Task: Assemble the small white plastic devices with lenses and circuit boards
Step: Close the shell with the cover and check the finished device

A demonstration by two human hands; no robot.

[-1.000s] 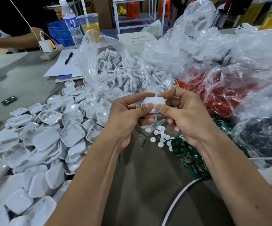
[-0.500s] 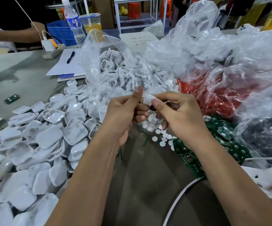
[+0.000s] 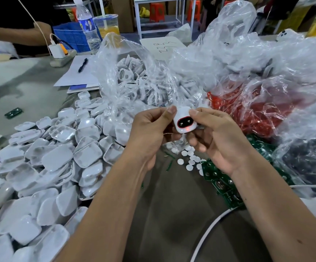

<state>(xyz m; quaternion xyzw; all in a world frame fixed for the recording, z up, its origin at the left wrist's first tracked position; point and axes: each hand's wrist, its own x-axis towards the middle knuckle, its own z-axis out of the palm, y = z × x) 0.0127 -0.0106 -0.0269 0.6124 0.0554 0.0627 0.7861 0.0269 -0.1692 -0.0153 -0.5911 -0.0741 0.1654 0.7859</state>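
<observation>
While earlier edge-on, white device [image 3: 184, 121] now faces camera, dark lens window showing; left hand [image 3: 149, 133] and right hand [image 3: 215, 137] pinch it above worktop [image 3: 172, 214] centre. Likely assembled, inspection next.

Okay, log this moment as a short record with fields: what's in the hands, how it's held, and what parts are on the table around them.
held item: small white device, dark oval window with red rim facing the camera
left hand: pinches the device's left side
right hand: pinches its right side
left of hands: pile of white shells
behind hands: clear bag of white frames
below hands: white discs
right of hands: green circuit boards
far right: bag of red parts
</observation>
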